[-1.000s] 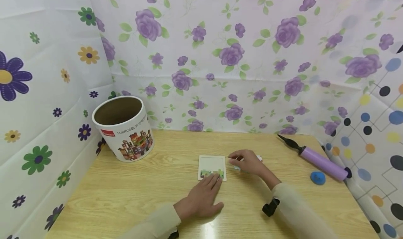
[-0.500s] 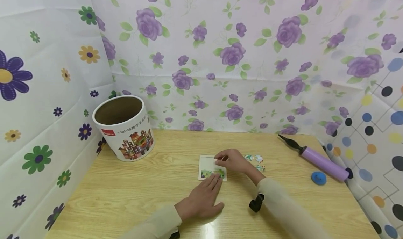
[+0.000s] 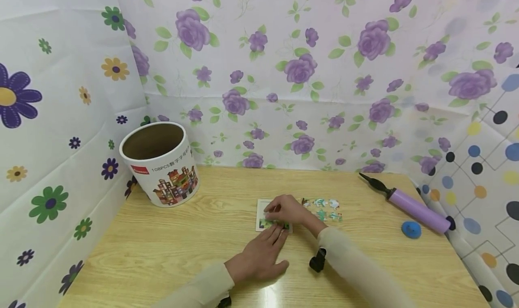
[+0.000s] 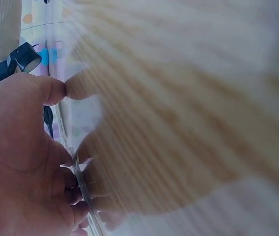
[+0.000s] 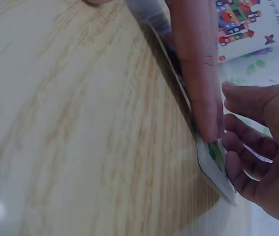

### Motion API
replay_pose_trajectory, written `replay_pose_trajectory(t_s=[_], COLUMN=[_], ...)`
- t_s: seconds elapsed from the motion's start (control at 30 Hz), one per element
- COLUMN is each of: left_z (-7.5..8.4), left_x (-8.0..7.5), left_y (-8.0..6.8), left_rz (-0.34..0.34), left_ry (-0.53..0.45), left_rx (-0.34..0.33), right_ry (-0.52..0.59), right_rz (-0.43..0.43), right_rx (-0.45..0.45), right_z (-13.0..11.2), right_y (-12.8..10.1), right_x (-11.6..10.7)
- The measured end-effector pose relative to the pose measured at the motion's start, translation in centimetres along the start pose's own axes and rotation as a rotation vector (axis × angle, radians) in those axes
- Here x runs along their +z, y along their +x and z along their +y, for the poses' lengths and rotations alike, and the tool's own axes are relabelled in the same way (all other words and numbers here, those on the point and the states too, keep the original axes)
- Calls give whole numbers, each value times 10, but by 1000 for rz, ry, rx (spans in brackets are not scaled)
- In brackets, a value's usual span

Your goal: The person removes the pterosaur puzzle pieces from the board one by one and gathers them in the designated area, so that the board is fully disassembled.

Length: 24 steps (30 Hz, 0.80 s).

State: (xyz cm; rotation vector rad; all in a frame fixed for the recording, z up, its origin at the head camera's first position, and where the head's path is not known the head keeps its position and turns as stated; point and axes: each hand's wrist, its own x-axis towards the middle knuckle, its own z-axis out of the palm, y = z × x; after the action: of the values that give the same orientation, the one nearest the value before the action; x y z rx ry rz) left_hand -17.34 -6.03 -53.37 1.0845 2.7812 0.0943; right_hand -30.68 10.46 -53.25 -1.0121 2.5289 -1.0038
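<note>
A small white puzzle board [image 3: 261, 206] with green pieces along its near edge lies mid-table. My left hand [image 3: 261, 251] lies flat, its straight fingers pressing the board's near edge; the left wrist view shows its palm [image 4: 21, 157] against the wood. My right hand [image 3: 284, 210] hovers over the board with curled fingers pinching a small puzzle piece that is mostly hidden. In the right wrist view those curled fingers [image 5: 257, 162] sit beside the board [image 5: 213, 164], and a left-hand finger [image 5: 198, 73] presses on it. Several loose puzzle pieces [image 3: 324, 209] lie right of the board.
An open cardboard tub [image 3: 159, 164] with printed buildings stands at the back left. A purple hand pump [image 3: 409, 204] and a blue lump [image 3: 411, 229] lie at the right. Floral and dotted sheets wall in the wooden table [image 3: 162, 254] on three sides.
My right hand has moved left from the loose pieces to above the board, uncovering those pieces. The left hand has stayed on the board's near edge.
</note>
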Motion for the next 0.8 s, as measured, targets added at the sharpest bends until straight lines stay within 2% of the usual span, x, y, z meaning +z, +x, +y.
replay_pose_trajectory(t_s=[0.13,0.33,0.5,0.8], left_z=[-1,-4,-3,1], left_x=[1,8,8,-1], left_y=[1,3,3,0], left_rz=[8,44,60,22], left_ry=[-19,15,55,40], left_rx=[13,28,26,9], right_ry=[-33,-64,-28,51], right_rz=[-6,-2,-13,-4], right_rx=[-6,-11,3,28], right_z=[-1,-4,-1,-2], right_y=[3,3,4,2], right_x=[4,6,7,8])
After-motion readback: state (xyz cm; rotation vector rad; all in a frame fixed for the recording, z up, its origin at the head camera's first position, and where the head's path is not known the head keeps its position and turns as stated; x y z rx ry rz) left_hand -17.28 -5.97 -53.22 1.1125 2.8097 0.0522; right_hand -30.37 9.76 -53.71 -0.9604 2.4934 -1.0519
